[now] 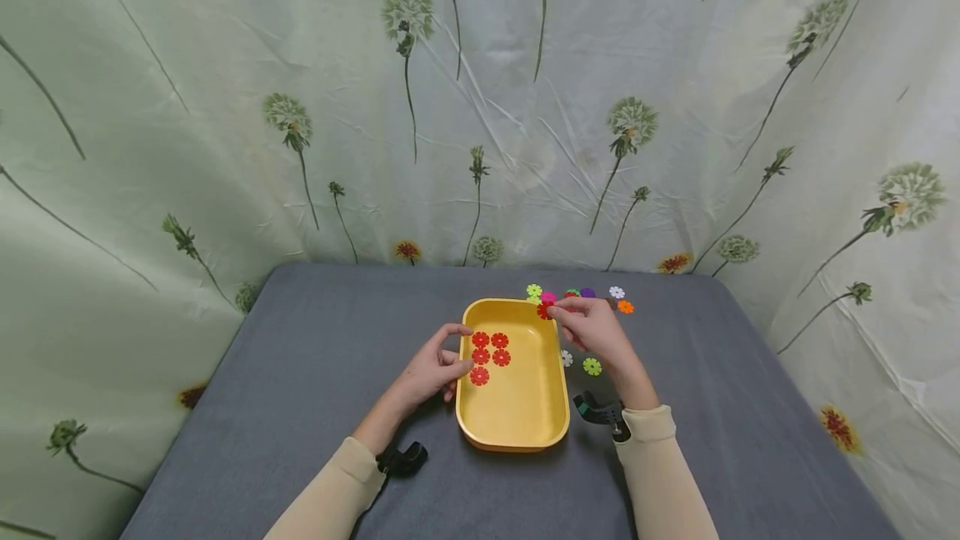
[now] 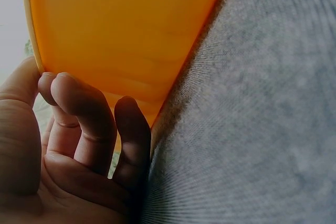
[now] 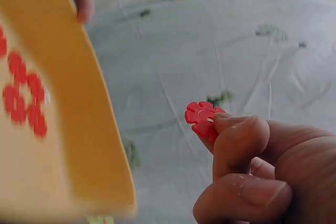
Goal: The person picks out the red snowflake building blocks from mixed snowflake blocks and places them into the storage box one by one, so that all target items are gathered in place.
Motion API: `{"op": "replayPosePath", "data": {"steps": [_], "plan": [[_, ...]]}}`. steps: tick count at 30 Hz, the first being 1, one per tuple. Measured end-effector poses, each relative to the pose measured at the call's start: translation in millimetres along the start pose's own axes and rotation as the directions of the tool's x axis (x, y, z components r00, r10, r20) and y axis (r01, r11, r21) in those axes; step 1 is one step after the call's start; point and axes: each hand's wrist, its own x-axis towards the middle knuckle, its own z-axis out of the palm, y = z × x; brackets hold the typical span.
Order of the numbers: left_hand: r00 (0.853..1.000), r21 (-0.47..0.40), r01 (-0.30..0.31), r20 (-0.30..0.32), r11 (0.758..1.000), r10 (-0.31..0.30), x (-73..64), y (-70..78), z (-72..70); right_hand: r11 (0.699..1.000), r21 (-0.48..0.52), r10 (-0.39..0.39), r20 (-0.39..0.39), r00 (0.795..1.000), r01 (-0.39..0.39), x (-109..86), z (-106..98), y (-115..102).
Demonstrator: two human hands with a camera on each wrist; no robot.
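Red disc [image 3: 199, 117] pinched in right hand [image 1: 596, 332], partly covered; left hand [image 1: 431, 369] grips yellow tray [image 1: 525, 402].

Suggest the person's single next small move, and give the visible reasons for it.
I'd probably have the right grip bring its pinched red disc to the near end of the right column: in the yellow tray, five matching red discs make a left column of three but a right column of only two.
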Motion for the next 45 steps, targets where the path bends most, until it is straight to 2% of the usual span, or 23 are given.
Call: {"op": "replayPosePath", "data": {"steps": [4, 8, 14, 18, 23, 29, 36, 45], "plan": [[1.0, 0.002, -0.002, -0.003, 1.0, 0.002, 0.1, 0.2, -0.1, 0.999, 0.024, -0.023, 0.043, 0.999, 0.022, 4.5, 19.8, -9.9], [1.0, 0.003, 0.004, -0.007, 1.0, -0.004, 0.3, -0.2, 0.6, 1.0, 0.029, -0.011, 0.076, 0.997, 0.009, 10.0, 40.0, -7.4], [1.0, 0.005, 0.009, -0.008, 1.0, -0.009, 0.4, 0.2, 0.6, 0.999, -0.031, 0.028, 0.144, 0.989, -0.023, 14.9, 64.1, 3.6], [1.0, 0.01, 0.003, -0.004, 1.0, -0.003, -0.2, 1.5, 0.2, 0.996, -0.093, 0.006, 0.172, 0.985, 0.011, 15.8, 73.8, 5.3], [1.0, 0.009, 0.01, 0.001, 1.0, -0.01, 0.0, 1.1, -0.4, 0.965, -0.253, -0.008, 0.262, 0.965, 0.076, 15.2, 79.8, 9.3], [1.0, 0.003, 0.0, -0.001, 1.0, 0.0, 0.7, -0.3, -0.1, 0.917, -0.384, 0.02, 0.31, 0.95, 0.106, 16.0, 80.8, 13.7], [1.0, -0.002, -0.009, 0.007, 1.0, 0.009, 0.5, 0.0, 0.5, 0.895, -0.439, 0.076, 0.323, 0.943, 0.078, 16.0, 80.8, 14.5], [1.0, 0.011, -0.003, 0.004, 1.0, 0.003, 0.5, -0.4, 0.4, 0.888, -0.458, 0.136, 0.328, 0.935, 0.032, 12.5, 82.4, 13.6]]}}
